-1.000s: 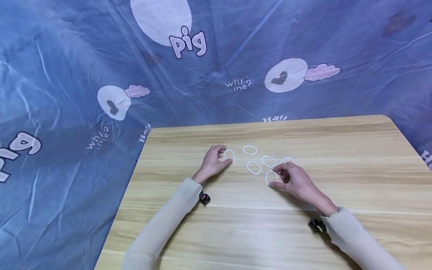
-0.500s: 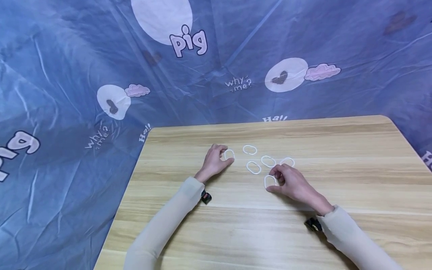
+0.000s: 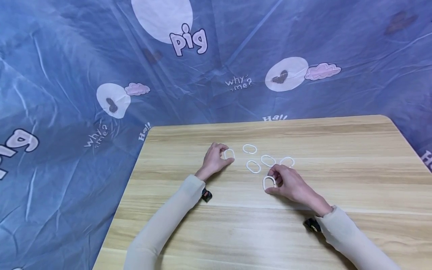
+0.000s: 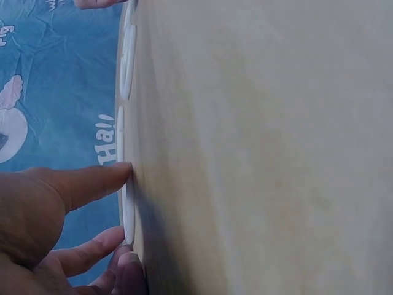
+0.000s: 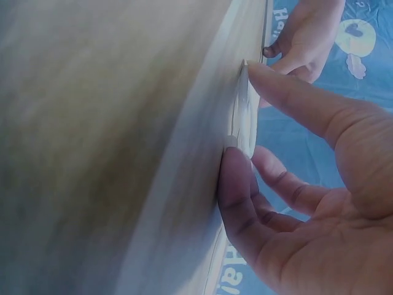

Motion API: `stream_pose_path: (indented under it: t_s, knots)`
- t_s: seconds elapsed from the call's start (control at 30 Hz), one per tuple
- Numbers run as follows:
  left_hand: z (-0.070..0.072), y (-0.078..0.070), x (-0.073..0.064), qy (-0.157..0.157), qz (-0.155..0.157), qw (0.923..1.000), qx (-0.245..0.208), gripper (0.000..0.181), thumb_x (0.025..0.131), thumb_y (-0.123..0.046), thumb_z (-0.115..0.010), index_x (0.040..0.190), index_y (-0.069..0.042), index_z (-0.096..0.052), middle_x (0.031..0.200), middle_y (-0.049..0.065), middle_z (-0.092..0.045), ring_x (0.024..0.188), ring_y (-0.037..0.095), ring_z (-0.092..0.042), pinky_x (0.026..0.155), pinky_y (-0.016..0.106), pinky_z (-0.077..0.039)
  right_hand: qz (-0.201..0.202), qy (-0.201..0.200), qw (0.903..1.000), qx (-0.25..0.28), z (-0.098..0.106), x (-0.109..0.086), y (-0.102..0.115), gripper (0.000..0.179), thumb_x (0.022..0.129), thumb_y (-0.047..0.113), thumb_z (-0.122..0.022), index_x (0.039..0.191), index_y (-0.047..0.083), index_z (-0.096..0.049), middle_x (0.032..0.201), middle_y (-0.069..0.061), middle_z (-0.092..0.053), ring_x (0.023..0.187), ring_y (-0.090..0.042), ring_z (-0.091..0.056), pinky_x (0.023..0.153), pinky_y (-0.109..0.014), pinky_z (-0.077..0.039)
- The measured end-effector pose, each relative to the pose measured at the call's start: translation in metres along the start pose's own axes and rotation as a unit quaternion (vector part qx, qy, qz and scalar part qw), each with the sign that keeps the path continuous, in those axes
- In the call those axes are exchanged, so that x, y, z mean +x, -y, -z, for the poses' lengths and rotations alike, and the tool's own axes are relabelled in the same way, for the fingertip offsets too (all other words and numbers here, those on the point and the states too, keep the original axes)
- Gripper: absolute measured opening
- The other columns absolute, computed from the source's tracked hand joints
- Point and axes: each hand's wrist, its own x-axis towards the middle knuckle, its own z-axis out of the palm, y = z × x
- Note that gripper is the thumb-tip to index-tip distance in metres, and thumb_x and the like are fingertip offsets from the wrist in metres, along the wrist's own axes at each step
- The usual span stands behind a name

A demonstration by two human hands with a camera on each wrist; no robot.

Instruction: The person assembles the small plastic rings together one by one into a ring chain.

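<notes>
My left hand (image 3: 214,159) pinches a white oval curtain ring (image 3: 229,149) between thumb and fingertips; the ring lies flat on the wooden table. In the left wrist view that ring (image 4: 128,215) shows edge-on, with thumb and fingers at its two ends. To the right, my right hand (image 3: 293,183) spans a second white ring (image 3: 264,183), thumb at its near end and fingertips at its far end. The right wrist view shows this ring (image 5: 244,92) edge-on, low against the tabletop. Part of it is hidden behind the fingers.
Between and beyond the hands lie several loose white rings: one farther back (image 3: 249,145), one at the middle (image 3: 248,165), one right of it (image 3: 261,159), and one (image 3: 287,157) just beyond the right hand. A blue printed cloth (image 3: 216,101) hangs behind the table (image 3: 236,232).
My right hand has slid its ring slightly left and nearer to me, away from the ring behind it. The left hand and its ring stay nearly in place.
</notes>
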Motion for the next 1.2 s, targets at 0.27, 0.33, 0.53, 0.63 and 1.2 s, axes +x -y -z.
stream_pose_path:
  t_s: [0.27,0.33,0.53,0.63,1.2]
  knots:
    - [0.002,-0.003,0.000,0.003,0.013,0.9999,-0.004,0.050,0.080,-0.030,-0.092,0.119,-0.008,-0.068,0.115,0.011,-0.062,0.097,0.023,-0.058,0.084,0.033,-0.051,0.005,0.011,0.9999,0.004,0.001,-0.001,0.000,0.043,0.074,0.015,-0.095,0.103,0.009,-0.063,0.082,-0.001,-0.060,0.075,-0.012,-0.053,0.064,-0.020,-0.045]
    - [0.001,-0.003,0.000,-0.001,0.012,0.9999,-0.003,0.051,0.079,-0.029,-0.092,0.118,-0.008,-0.066,0.114,0.011,-0.063,0.098,0.024,-0.059,0.086,0.034,-0.052,0.011,0.013,0.9998,0.008,0.001,-0.002,0.000,0.044,0.075,0.015,-0.094,0.107,0.008,-0.065,0.082,-0.001,-0.060,0.075,-0.011,-0.053,0.064,-0.020,-0.045]
    - [0.000,-0.005,-0.004,-0.008,0.011,0.9998,-0.014,0.050,0.077,-0.023,-0.093,0.115,-0.009,-0.064,0.110,0.011,-0.070,0.099,0.026,-0.064,0.090,0.039,-0.055,0.038,0.011,0.9992,0.006,-0.001,-0.003,-0.002,0.040,0.078,0.014,-0.092,0.111,0.007,-0.070,0.079,0.000,-0.061,0.071,-0.009,-0.051,0.061,-0.020,-0.043]
    - [0.000,-0.004,-0.006,-0.007,0.005,0.9998,-0.020,0.049,0.078,-0.021,-0.093,0.115,-0.009,-0.064,0.106,0.010,-0.072,0.096,0.026,-0.067,0.089,0.039,-0.056,0.035,0.009,0.9993,0.008,-0.001,-0.005,-0.002,0.039,0.079,0.015,-0.091,0.111,0.008,-0.070,0.079,0.001,-0.061,0.071,-0.008,-0.052,0.061,-0.020,-0.043]
    - [0.008,-0.009,-0.013,0.009,0.020,0.9962,-0.084,0.017,0.100,-0.007,-0.067,0.116,-0.006,-0.073,0.103,0.010,-0.075,0.091,0.021,-0.070,0.082,0.030,-0.062,0.013,0.010,0.9991,0.039,0.014,-0.007,-0.006,0.018,0.101,-0.001,-0.059,0.113,0.004,-0.071,0.082,0.000,-0.068,0.068,-0.001,-0.052,0.060,-0.019,-0.046]
